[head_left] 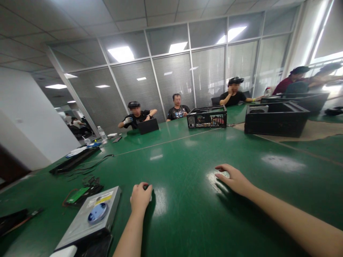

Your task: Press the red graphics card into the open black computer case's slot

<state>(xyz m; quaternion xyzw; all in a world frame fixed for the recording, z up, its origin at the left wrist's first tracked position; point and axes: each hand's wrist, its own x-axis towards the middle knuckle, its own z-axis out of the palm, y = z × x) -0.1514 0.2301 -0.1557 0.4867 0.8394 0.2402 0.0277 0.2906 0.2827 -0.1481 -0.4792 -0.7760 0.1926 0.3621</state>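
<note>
My left hand [140, 197] is low over the green table [184, 214], its fingers curled in. A sliver of something pale shows at its right edge, too small to name. To the left of this hand lies a silver metal drive box [89, 214] with a yellow label, and a round blue disc-shaped item [98, 213] rests on top. Further left is a green circuit board [80, 194] with wires and black parts. My right hand [233, 178] hovers just above the table or rests on it; thumb and fingers are apart, with nothing between them.
An opened computer case [207, 117] stands at the back middle, a larger black case [276, 119] at the back right. A long black panel [75, 160], a cable [103, 159] and a bottle [102, 134] are at the left. Several people sit around the far side.
</note>
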